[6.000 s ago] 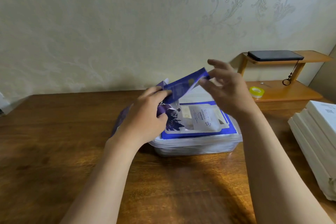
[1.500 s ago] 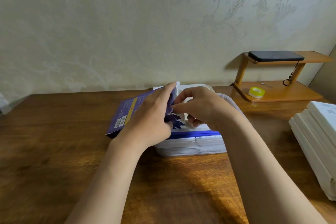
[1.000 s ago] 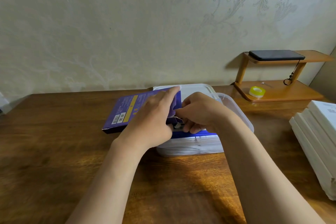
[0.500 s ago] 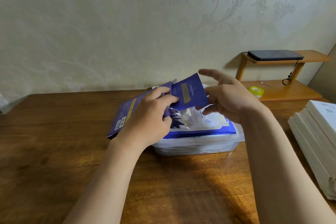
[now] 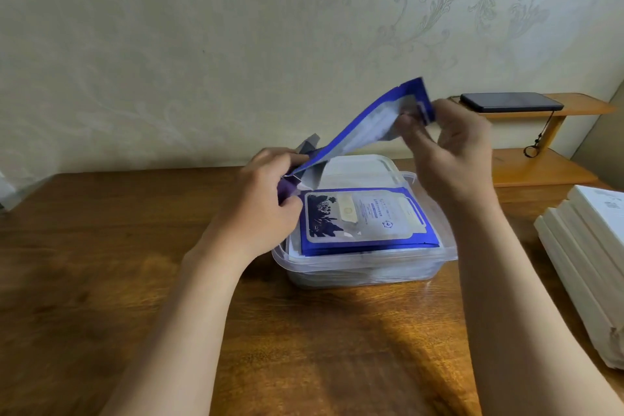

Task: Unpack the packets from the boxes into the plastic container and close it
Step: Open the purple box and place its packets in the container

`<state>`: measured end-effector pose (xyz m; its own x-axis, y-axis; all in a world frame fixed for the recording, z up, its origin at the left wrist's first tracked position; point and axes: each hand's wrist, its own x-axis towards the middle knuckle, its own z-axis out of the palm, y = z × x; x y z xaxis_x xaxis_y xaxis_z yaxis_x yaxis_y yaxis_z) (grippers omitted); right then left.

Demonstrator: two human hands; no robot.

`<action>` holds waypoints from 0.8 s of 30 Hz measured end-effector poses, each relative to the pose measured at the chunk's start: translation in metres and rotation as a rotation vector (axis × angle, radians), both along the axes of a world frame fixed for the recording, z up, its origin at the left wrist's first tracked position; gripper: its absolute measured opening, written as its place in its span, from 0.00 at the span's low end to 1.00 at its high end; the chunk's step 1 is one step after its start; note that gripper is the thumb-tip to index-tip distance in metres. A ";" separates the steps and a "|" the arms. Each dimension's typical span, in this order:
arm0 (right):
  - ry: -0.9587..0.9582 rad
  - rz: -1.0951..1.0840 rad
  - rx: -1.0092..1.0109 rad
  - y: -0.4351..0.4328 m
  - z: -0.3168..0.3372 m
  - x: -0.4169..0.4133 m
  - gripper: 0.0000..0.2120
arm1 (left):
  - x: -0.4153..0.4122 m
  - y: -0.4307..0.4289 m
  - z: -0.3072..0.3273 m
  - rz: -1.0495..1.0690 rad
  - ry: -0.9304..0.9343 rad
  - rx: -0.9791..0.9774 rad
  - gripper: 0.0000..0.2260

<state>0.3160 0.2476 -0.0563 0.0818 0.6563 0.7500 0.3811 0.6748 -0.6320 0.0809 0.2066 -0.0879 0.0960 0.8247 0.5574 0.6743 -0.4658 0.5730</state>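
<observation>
A clear plastic container point(image 5: 364, 268) stands open at mid-table, with a stack of blue and white packets point(image 5: 364, 219) inside. Its clear lid point(image 5: 358, 165) lies just behind it. My left hand point(image 5: 263, 209) grips the open end of a purple box point(image 5: 287, 187) at the container's left edge; most of the box is hidden behind that hand. My right hand point(image 5: 445, 149) pinches the top end of a blue packet point(image 5: 364, 128), which slants up and to the right over the container. The packet's lower end is at the box's mouth.
A stack of white boxes point(image 5: 591, 263) lies along the table's right edge. A small wooden shelf point(image 5: 540, 172) stands at the back right, with a dark phone point(image 5: 510, 101) on its top tier. The wall rises directly behind the table.
My right hand has lifted the blue packet up and to the right, drawing it further out of the box. My left hand with the box has stayed at the container's left edge.
</observation>
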 end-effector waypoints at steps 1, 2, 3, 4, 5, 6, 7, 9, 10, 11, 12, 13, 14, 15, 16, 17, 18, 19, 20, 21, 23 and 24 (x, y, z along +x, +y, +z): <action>0.018 -0.027 0.006 0.000 0.000 0.002 0.07 | -0.001 -0.001 0.001 0.005 -0.012 0.005 0.20; 0.052 -0.043 0.011 0.000 -0.001 0.005 0.07 | -0.002 -0.001 0.001 0.013 -0.027 0.008 0.20; 0.112 -0.051 0.017 0.001 -0.001 0.008 0.08 | -0.003 -0.002 0.002 0.018 -0.041 0.011 0.20; 0.203 -0.052 0.022 0.002 -0.001 0.012 0.09 | -0.004 -0.002 0.002 0.021 -0.046 0.013 0.20; 0.313 -0.052 0.025 0.003 0.000 0.016 0.09 | -0.005 -0.002 0.002 0.025 -0.042 0.015 0.20; 0.421 -0.049 0.015 0.002 0.003 0.018 0.10 | -0.006 -0.002 0.002 0.032 -0.034 0.016 0.20; 0.515 -0.034 -0.009 0.000 0.007 0.020 0.10 | -0.007 -0.001 0.001 0.038 -0.030 0.018 0.19; 0.642 0.009 -0.120 -0.003 0.011 0.020 0.09 | -0.008 0.002 -0.001 0.039 -0.041 0.025 0.16; 0.682 0.018 -0.206 -0.003 0.012 0.018 0.08 | -0.009 0.004 -0.002 0.037 -0.056 0.030 0.15; 0.718 0.027 -0.298 -0.003 0.012 0.017 0.08 | -0.009 0.005 -0.003 0.035 -0.074 0.035 0.14; 0.752 0.040 -0.383 -0.002 0.011 0.016 0.08 | -0.010 0.006 -0.004 0.036 -0.085 0.039 0.13; 0.772 0.057 -0.459 -0.001 0.011 0.016 0.09 | -0.010 0.007 -0.005 0.039 -0.087 0.041 0.12; 0.773 0.078 -0.522 0.000 0.010 0.017 0.09 | -0.010 0.008 -0.006 0.040 -0.082 0.044 0.12; 0.763 0.101 -0.576 0.002 0.009 0.019 0.09 | -0.011 0.008 -0.006 0.037 -0.077 0.048 0.12; 0.746 0.123 -0.624 0.002 0.009 0.021 0.08 | -0.011 0.008 -0.007 0.034 -0.075 0.052 0.11; 0.724 0.145 -0.673 0.002 0.008 0.021 0.06 | -0.011 0.008 -0.007 0.032 -0.074 0.054 0.11; 0.707 0.167 -0.718 0.002 0.008 0.022 0.05 | -0.011 0.008 -0.007 0.033 -0.072 0.055 0.11; 0.700 0.186 -0.760 0.001 0.008 0.021 0.04 | -0.011 0.008 -0.007 0.034 -0.067 0.058 0.11; 0.697 0.198 -0.797 0.001 0.007 0.021 0.04 | -0.011 0.008 -0.007 0.034 -0.063 0.060 0.11; 0.693 0.205 -0.830 0.001 0.007 0.020 0.05 | -0.010 0.008 -0.007 0.034 -0.064 0.061 0.11; 0.639 0.219 -0.889 0.003 0.006 0.017 0.05 | -0.009 0.008 -0.007 0.033 -0.068 0.055 0.11; 0.590 0.218 -0.920 0.004 0.004 0.016 0.03 | -0.009 0.007 -0.007 0.034 -0.067 0.050 0.12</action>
<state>0.3317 0.2514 -0.0521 0.0804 0.9857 -0.1484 -0.2135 -0.1284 -0.9685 0.0714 0.2138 -0.0947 0.0299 0.7980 0.6019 0.6510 -0.4725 0.5942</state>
